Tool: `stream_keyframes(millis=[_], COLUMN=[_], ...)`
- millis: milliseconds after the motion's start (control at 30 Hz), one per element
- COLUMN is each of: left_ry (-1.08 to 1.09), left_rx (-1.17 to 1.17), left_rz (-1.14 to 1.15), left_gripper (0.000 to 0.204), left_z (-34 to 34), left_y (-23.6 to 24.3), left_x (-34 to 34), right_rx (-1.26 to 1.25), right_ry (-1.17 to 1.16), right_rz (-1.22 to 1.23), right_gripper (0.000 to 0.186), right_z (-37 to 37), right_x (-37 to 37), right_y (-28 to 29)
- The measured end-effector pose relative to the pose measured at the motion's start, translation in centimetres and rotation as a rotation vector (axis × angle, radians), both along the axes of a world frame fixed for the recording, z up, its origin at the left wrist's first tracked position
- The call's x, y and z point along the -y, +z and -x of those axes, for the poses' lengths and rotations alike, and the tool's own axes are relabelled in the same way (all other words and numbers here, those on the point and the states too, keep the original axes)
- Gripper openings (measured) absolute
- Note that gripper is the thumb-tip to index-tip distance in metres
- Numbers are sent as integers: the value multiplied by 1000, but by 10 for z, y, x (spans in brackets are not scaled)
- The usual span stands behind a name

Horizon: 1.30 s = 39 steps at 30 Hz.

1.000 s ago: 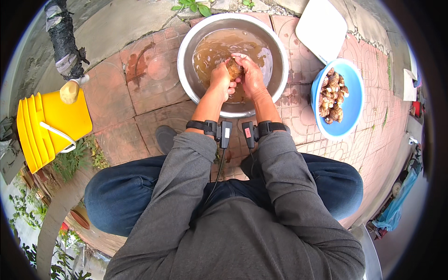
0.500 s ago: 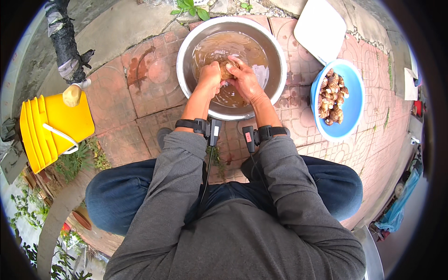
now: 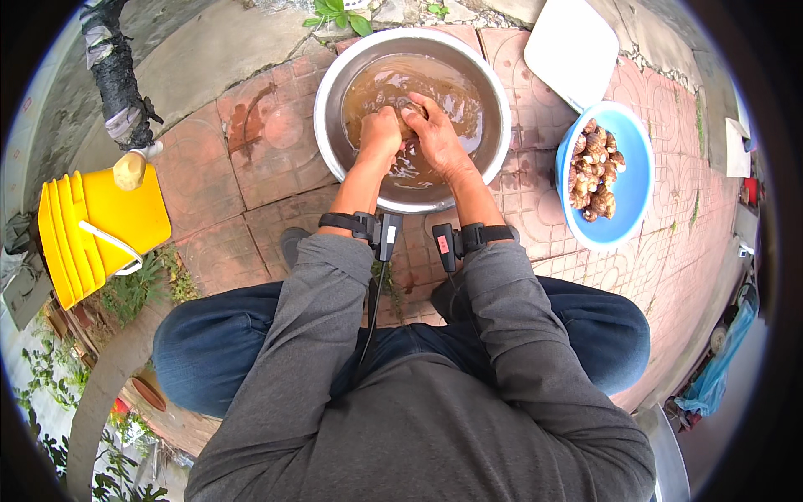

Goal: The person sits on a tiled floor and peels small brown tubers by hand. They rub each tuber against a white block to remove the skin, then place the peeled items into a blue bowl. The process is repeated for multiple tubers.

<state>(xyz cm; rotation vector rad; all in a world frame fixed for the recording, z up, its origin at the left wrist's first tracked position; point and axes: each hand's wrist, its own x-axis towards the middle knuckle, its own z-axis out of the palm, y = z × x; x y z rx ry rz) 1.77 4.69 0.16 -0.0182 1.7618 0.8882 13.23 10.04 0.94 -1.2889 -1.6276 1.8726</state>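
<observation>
Down at the near edge, the person's grey sleeves (image 3: 468,368) and blue-jeaned knees (image 3: 217,343) framed the squat, with a black strap and small device on each wrist (image 3: 381,230). Beyond them both forearms ran into the steel basin (image 3: 335,92), which sat on the reddish paving tiles (image 3: 251,159) and held muddy brown water (image 3: 452,92).

The left hand (image 3: 381,134) was curled into a near-fist and the right hand (image 3: 435,134) was cupped against it, fingers bent over; together they closed on a brown root (image 3: 407,121) at the water's surface. Only a sliver of it showed between them, so how firmly each hand gripped could not be told exactly.

Several things looked liable to go wrong. The root was wet and probably slick with mud, so hard rubbing could have shot it out of the hands, over the rim and onto the tiles. The water was opaque, so anything dropped would have had to be found by feel. The wrist devices and their cable hung just above the basin's near rim, and a deeper reach or a splash could have wetted them.

Farther right, the blue bowl (image 3: 636,159) of knobbly roots (image 3: 592,171) stood apart from the basin, near enough for an elbow to knock. A white board (image 3: 573,46) lay beyond it; a yellow bucket (image 3: 100,226) stood far left.
</observation>
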Motion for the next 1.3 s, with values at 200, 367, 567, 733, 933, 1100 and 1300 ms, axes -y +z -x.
stream_keyframes(millis=[200,367,567,733,933,1100,1300], left_ry=[-65,-212,262,1,-182,170,44], left_rx=[-460,-854,147,-454,-820,415,-188], left_rz=[-256,-167,-115,-273,-216,-138,-166], left_gripper=[39,40,36,35,32,37,37], left_z=[-15,-43,-11,-24,-34,-5,-21], left_y=[-7,-12,-15,-9,2,8,14], left_x=[-3,3,2,3,7,1,-3], right_rx=[-128,9,-485,-212,40,-300,-83], right_ry=[-139,-291,-197,-228,-235,-109,-109], right_rz=[107,401,634,434,395,462,307], right_gripper=[44,37,38,34,38,38,35], right_z=[7,3,-11,4,10,-4,0], right_x=[-3,-12,-10,-13,-14,-13,-12], right_y=[1,-4,-3,-3,2,10,4])
